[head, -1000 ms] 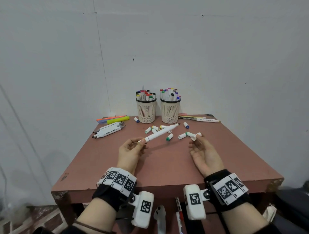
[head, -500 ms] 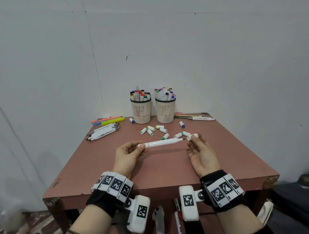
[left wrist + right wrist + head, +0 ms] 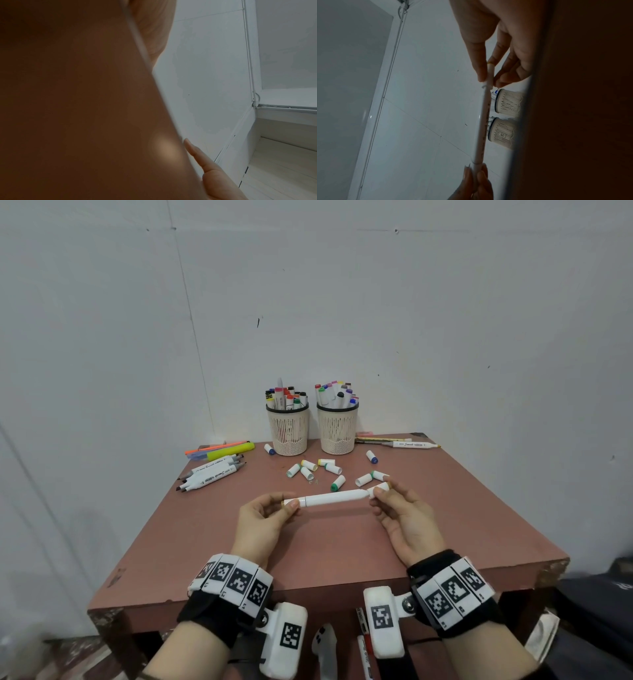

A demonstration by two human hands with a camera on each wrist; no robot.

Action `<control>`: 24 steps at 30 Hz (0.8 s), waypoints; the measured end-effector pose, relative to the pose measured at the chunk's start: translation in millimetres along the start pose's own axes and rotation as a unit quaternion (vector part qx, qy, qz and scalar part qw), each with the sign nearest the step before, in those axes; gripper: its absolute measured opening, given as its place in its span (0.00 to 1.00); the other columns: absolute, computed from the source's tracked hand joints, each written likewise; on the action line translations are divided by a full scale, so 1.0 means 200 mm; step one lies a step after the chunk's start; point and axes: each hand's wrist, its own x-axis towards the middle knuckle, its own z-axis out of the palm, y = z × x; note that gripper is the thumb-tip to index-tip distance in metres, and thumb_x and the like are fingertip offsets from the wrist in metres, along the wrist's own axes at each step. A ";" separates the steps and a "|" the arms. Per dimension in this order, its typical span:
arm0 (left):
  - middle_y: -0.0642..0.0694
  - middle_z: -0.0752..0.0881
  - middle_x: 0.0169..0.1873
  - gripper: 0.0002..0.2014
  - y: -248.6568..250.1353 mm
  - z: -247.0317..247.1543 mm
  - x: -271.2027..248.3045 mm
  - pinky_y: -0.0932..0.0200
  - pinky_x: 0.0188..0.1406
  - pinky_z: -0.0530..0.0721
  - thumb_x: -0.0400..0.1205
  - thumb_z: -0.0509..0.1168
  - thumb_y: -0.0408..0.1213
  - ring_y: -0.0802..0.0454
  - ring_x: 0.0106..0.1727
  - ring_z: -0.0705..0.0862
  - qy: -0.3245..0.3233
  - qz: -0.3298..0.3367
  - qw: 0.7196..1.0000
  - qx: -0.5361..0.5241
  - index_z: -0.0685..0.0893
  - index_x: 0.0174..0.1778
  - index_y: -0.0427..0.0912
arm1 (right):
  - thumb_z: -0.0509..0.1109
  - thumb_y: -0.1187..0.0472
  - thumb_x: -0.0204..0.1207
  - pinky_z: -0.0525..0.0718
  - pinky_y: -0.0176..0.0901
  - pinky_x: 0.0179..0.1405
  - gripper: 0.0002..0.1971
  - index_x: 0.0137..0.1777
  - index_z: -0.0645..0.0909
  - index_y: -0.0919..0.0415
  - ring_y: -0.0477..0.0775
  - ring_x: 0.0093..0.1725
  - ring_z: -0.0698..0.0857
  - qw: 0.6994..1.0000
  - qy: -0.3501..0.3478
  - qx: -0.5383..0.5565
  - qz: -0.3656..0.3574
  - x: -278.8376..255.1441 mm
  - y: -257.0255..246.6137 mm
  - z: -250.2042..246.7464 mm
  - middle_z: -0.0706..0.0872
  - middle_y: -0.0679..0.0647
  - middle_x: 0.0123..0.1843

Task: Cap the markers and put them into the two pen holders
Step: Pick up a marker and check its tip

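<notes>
Since half a second ago the right hand (image 3: pixel 404 518) has brought its cap (image 3: pixel 378 488) up to the marker (image 3: pixel 329 497) tip, where before a gap stood between them. Held level above the table (image 3: pixel 445 535) at frame centre, the marker has its left end pinched between thumb and fingers of the left hand (image 3: pixel 263 518); that end carries a cap with a yellowish band. The right hand's thumb and fingertips pinch the white cap, which touches the marker's right end; whether it is fully seated I cannot tell. In the right wrist view the marker (image 3: pixel 483 121) runs top to bottom between both hands' fingertips.

Upper centre of the head view, two holders (image 3: pixel 288 429) (image 3: pixel 338 430) stand side by side, both packed with capped markers. Loose caps (image 3: pixel 313 469) lie scattered in front of them. Uncapped markers (image 3: pixel 210 474) lie at the table's left edge beside a yellow highlighter (image 3: pixel 229 453), and one more marker (image 3: pixel 409 444) rests right of the holders.
</notes>
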 end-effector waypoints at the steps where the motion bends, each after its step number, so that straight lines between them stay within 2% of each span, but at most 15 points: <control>1: 0.46 0.90 0.31 0.06 0.00 0.00 0.00 0.70 0.37 0.85 0.76 0.69 0.22 0.58 0.32 0.87 -0.001 -0.002 1.000 0.001 0.86 0.43 0.37 | 0.69 0.78 0.72 0.84 0.34 0.32 0.13 0.53 0.80 0.63 0.49 0.30 0.85 1.000 0.004 -0.001 0.000 0.00 0.00 0.00 0.87 0.58 0.34; 5: 0.42 0.89 0.34 0.07 0.01 0.00 -0.01 0.70 0.37 0.85 0.75 0.70 0.22 0.58 0.33 0.88 -0.023 -0.012 0.999 0.023 0.86 0.43 0.39 | 0.70 0.78 0.72 0.85 0.34 0.30 0.11 0.46 0.78 0.62 0.49 0.29 0.85 1.000 0.013 -0.027 0.001 0.00 0.00 0.01 0.84 0.59 0.36; 9: 0.41 0.88 0.36 0.08 0.01 0.00 -0.02 0.71 0.37 0.85 0.74 0.71 0.23 0.58 0.33 0.87 -0.027 -0.014 0.999 0.039 0.87 0.42 0.40 | 0.70 0.78 0.72 0.85 0.34 0.31 0.11 0.45 0.77 0.62 0.49 0.29 0.84 0.999 0.009 -0.042 -0.007 -0.01 0.00 0.01 0.84 0.58 0.36; 13: 0.42 0.88 0.34 0.08 0.01 0.00 -0.02 0.71 0.36 0.84 0.75 0.70 0.21 0.59 0.32 0.87 -0.014 -0.015 0.999 0.029 0.87 0.44 0.38 | 0.69 0.79 0.72 0.85 0.34 0.31 0.10 0.45 0.77 0.65 0.54 0.33 0.83 0.997 -0.003 -0.081 -0.002 -0.01 0.00 0.01 0.84 0.60 0.36; 18: 0.43 0.87 0.29 0.09 0.02 -0.01 -0.03 0.72 0.31 0.83 0.76 0.67 0.18 0.60 0.28 0.87 0.001 -0.012 0.999 0.031 0.85 0.44 0.36 | 0.68 0.80 0.72 0.87 0.35 0.32 0.06 0.45 0.78 0.71 0.57 0.32 0.84 0.983 -0.049 -0.177 0.016 0.00 0.01 0.00 0.85 0.65 0.37; 21: 0.40 0.87 0.29 0.09 0.03 -0.02 -0.03 0.71 0.27 0.82 0.75 0.66 0.16 0.59 0.26 0.87 -0.003 -0.026 0.999 0.019 0.85 0.43 0.34 | 0.67 0.81 0.73 0.87 0.36 0.35 0.06 0.43 0.80 0.71 0.58 0.33 0.84 0.976 -0.057 -0.211 0.014 0.00 0.00 -0.01 0.85 0.64 0.36; 24: 0.41 0.87 0.26 0.08 0.04 -0.01 -0.04 0.70 0.26 0.83 0.74 0.66 0.15 0.58 0.25 0.87 -0.009 -0.036 0.999 0.004 0.85 0.43 0.31 | 0.66 0.81 0.74 0.87 0.36 0.35 0.07 0.43 0.80 0.70 0.57 0.33 0.84 0.973 -0.059 -0.221 0.014 0.00 0.00 -0.01 0.86 0.63 0.35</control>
